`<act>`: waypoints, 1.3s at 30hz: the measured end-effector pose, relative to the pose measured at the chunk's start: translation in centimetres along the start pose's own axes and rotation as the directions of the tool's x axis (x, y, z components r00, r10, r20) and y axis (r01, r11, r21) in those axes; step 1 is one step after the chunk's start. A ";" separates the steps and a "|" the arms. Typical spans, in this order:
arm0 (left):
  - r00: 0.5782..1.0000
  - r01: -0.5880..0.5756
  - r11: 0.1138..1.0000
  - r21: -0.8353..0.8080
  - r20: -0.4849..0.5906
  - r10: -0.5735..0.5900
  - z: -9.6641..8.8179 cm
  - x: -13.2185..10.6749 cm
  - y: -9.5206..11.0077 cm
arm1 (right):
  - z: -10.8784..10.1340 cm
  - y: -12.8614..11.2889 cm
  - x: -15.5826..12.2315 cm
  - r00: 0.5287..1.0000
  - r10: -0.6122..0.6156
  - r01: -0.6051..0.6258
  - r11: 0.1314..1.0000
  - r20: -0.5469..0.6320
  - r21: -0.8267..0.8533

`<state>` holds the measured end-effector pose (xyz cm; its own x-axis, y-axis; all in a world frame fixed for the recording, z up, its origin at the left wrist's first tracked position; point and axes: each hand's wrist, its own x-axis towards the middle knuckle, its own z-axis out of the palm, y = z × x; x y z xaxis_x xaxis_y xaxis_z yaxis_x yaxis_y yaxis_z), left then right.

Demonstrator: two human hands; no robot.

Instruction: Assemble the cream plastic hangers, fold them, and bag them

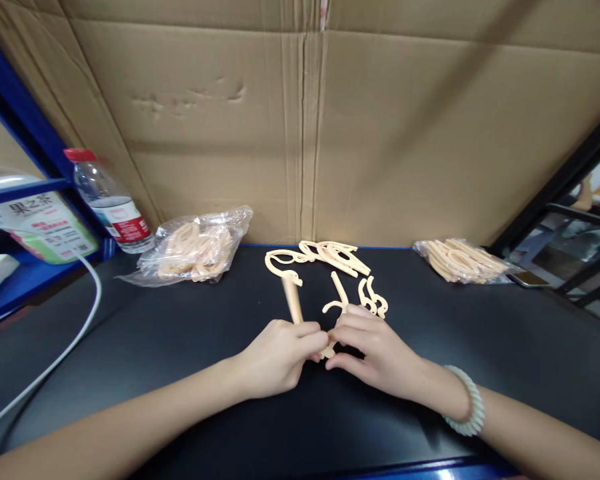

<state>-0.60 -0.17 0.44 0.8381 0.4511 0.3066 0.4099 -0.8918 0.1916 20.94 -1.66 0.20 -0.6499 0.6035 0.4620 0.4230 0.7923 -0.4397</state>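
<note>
My left hand (279,357) is closed around a pale peach plastic stick piece (293,298) that points up and away from me. My right hand (375,350) pinches a small peach hooked piece (336,303) against the lower end of that stick; fingertips of both hands meet over the black table (180,347). Just beyond my hands lie loose peach hook-shaped parts (373,297) and a small pile of longer curved parts (330,255). A pale beaded bracelet (467,403) circles my right wrist.
A clear bag of peach parts (197,247) lies at the back left, another bag (463,260) at the back right. A water bottle (111,203) stands on the left by blue shelving (25,193). A white cable (65,350) crosses the left side. Cardboard (310,120) walls the back.
</note>
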 end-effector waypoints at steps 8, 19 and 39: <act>0.999 -0.043 0.994 -0.102 0.003 0.044 -0.3 0.0 0.0 | -1.7 2.0 0.4 0.982 0.033 -0.028 0.999 -0.186 0.030; 0.996 -0.070 0.994 0.083 0.064 0.065 -0.6 0.4 -0.3 | -0.2 3.2 1.1 0.998 -0.005 -0.010 0.979 -0.069 -0.204; 0.968 0.201 0.979 0.025 -0.159 -0.195 0.6 0.6 -3.0 | -1.1 3.6 0.5 0.991 0.119 -0.130 0.951 -0.056 -0.280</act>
<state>-1.16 2.77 -0.50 0.6740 0.6159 0.4079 0.5791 -0.7833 0.2259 22.83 1.60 -0.33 -0.5582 0.6976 0.4491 0.6635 0.7004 -0.2631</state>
